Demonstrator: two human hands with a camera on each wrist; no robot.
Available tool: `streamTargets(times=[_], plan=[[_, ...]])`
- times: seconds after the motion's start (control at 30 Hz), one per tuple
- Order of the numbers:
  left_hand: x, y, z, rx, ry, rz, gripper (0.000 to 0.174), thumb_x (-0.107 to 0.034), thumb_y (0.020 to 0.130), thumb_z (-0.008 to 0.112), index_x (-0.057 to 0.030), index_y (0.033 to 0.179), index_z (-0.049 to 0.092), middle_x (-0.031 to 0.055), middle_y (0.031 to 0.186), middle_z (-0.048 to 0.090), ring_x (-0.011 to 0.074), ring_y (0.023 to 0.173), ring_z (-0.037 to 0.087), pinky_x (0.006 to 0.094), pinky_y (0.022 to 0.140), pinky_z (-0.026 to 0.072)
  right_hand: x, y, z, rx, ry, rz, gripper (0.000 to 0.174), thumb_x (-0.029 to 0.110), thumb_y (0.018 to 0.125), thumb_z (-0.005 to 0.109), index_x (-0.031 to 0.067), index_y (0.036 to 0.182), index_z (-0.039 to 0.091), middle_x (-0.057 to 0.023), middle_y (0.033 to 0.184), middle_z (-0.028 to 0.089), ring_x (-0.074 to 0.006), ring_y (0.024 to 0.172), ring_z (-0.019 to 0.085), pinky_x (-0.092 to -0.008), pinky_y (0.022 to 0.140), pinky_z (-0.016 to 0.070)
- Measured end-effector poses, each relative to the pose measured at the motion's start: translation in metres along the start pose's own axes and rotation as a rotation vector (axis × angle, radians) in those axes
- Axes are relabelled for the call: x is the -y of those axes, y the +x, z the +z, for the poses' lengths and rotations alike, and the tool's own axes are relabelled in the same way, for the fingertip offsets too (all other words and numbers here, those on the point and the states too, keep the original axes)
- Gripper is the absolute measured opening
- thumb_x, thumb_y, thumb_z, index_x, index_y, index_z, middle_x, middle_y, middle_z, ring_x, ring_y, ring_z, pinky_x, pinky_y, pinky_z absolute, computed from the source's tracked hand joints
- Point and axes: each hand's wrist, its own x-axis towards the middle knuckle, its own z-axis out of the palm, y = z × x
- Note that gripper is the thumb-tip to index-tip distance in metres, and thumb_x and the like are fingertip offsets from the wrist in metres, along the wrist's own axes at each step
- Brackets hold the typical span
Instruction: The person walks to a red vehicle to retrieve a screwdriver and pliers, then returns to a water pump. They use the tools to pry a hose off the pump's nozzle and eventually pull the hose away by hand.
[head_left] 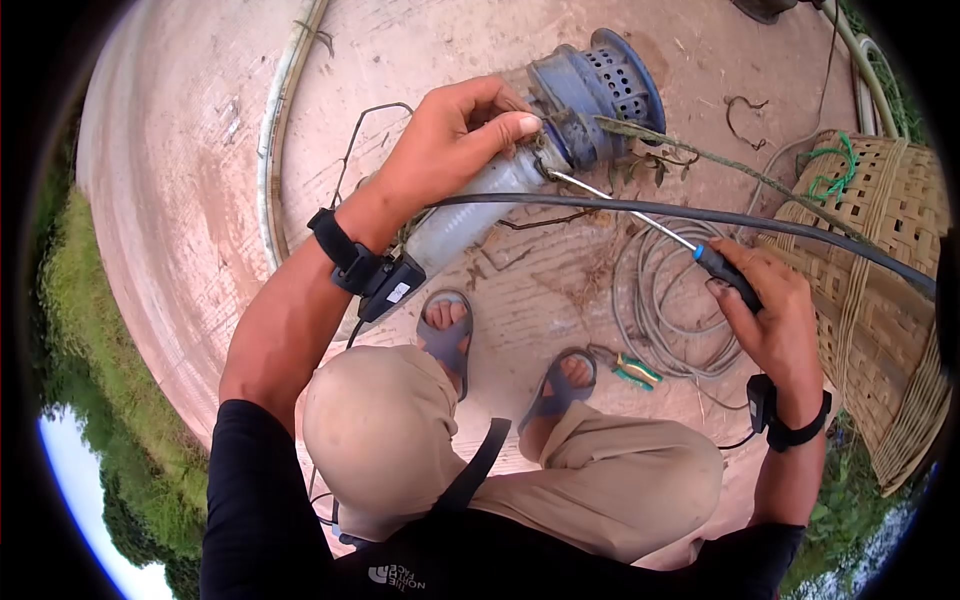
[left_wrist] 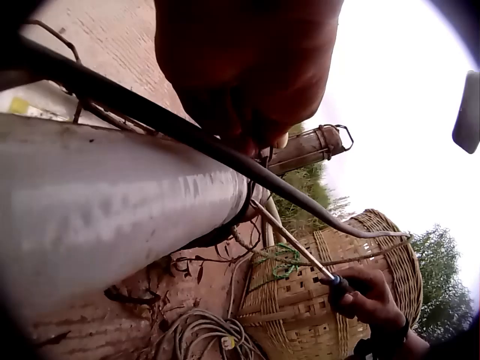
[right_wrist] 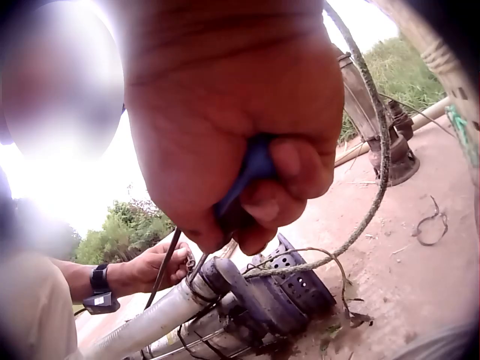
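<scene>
A pump (head_left: pixel 590 95) with a blue perforated end lies on the ground, a pale pipe (head_left: pixel 450 235) alongside it. My left hand (head_left: pixel 465 135) is over the pipe near the blue part, thumb and curled fingers pinching a thin wire (right_wrist: pixel 190 264) that comes off the pipe. In my right hand (head_left: pixel 765 300) is a screwdriver (head_left: pixel 640 215), gripped by its black and blue handle. Its long shaft reaches left, with the tip right at the wire binding around the pipe, just below the left hand. A black hose (head_left: pixel 700 212) crosses over the pipe and shaft.
A woven basket (head_left: pixel 870 300) with green string stands at the right. Coiled grey cable (head_left: pixel 650 300) and green-handled pliers (head_left: pixel 637 372) lie near my feet. A rope (head_left: pixel 700 158) runs from the pump toward the basket. Another pipe (head_left: pixel 275 140) lies at the left.
</scene>
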Motion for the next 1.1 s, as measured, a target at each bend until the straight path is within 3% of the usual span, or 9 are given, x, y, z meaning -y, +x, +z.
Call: streamTargets(times=[0.1,0.2,0.27,0.4,0.63,0.73,0.83,1.03,1.1], plan=[[-0.002,0.008,-0.001,0.022,0.091,0.026,0.019,-0.019,0.098,0.067,0.0003,0.098,0.067,0.0018,0.085,0.067,0.0063,0.075,0.057,0.0237,0.068,0.0467,-0.007,0.005,-0.002,-0.008,-0.058,-0.090,0.036,0.004,0.080,0.071,-0.0011,0.115,0.068,-0.0203,0.098,0.069,-0.0382,0.083,0.067,-0.0400,0.076,0.0538],[-0.006,0.017,-0.005,0.100,0.173,0.015,0.020,-0.020,0.098,0.068,-0.0001,0.099,0.067,0.0020,0.090,0.067,0.0074,0.080,0.058,0.0260,0.073,0.0494,-0.006,0.013,-0.011,0.039,-0.027,-0.030,0.035,0.003,0.080,0.071,-0.0015,0.114,0.068,-0.0207,0.098,0.070,-0.0389,0.083,0.068,-0.0408,0.076,0.0538],[-0.007,0.023,-0.006,0.134,0.251,0.120,0.021,-0.022,0.100,0.065,-0.0012,0.105,0.068,0.0023,0.099,0.067,0.0097,0.091,0.059,0.0293,0.083,0.0505,-0.009,0.017,-0.012,0.021,-0.028,-0.065,0.035,0.003,0.080,0.071,-0.0019,0.114,0.068,-0.0210,0.097,0.070,-0.0388,0.083,0.068,-0.0407,0.077,0.0539],[0.003,0.020,-0.006,0.135,0.144,0.080,0.027,-0.026,0.103,0.060,-0.0022,0.114,0.066,0.0039,0.108,0.067,0.0126,0.102,0.058,0.0326,0.095,0.0482,-0.008,0.018,-0.013,0.000,-0.005,-0.088,0.033,0.003,0.079,0.072,-0.0032,0.112,0.069,-0.0214,0.099,0.072,-0.0380,0.088,0.070,-0.0393,0.081,0.0545],[0.015,0.005,-0.015,0.176,0.129,0.052,0.029,-0.025,0.103,0.059,0.0010,0.114,0.066,0.0077,0.114,0.067,0.0158,0.114,0.059,0.0351,0.104,0.0449,-0.013,0.012,-0.006,-0.069,0.144,0.033,0.033,0.004,0.080,0.073,-0.0042,0.112,0.069,-0.0209,0.104,0.073,-0.0362,0.094,0.071,-0.0374,0.087,0.0540],[0.030,-0.017,0.004,0.008,-0.366,0.075,0.024,-0.016,0.104,0.055,0.0022,0.114,0.067,0.0131,0.124,0.065,0.0280,0.130,0.054,0.0388,0.113,0.0385,-0.010,0.012,-0.004,-0.100,0.059,-0.035,0.033,0.004,0.080,0.072,-0.0041,0.112,0.069,-0.0211,0.104,0.072,-0.0359,0.095,0.071,-0.0374,0.088,0.0535],[0.039,-0.020,0.004,0.022,-0.555,0.083,0.021,-0.014,0.103,0.055,0.0016,0.111,0.067,0.0134,0.126,0.064,0.0300,0.135,0.051,0.0420,0.115,0.0374,-0.007,0.014,0.000,-0.093,0.081,-0.037,0.032,0.004,0.081,0.072,-0.0037,0.112,0.070,-0.0212,0.106,0.072,-0.0366,0.096,0.071,-0.0377,0.088,0.0534],[0.039,-0.020,0.001,0.051,-0.653,0.037,0.018,-0.011,0.101,0.056,0.0006,0.109,0.067,0.0146,0.127,0.064,0.0325,0.138,0.047,0.0448,0.118,0.0331,-0.001,0.017,-0.006,-0.077,-0.009,-0.113,0.031,0.004,0.080,0.073,-0.0026,0.110,0.070,-0.0209,0.106,0.072,-0.0386,0.093,0.070,-0.0391,0.085,0.0538],[0.040,-0.019,0.000,0.051,-0.657,0.024,0.017,-0.011,0.101,0.057,0.0004,0.109,0.067,0.0151,0.127,0.063,0.0327,0.138,0.047,0.0449,0.118,0.0326,0.002,0.015,-0.012,0.009,-0.109,-0.105,0.030,0.004,0.080,0.073,-0.0021,0.109,0.070,-0.0215,0.104,0.072,-0.0392,0.089,0.069,-0.0410,0.081,0.0535]])
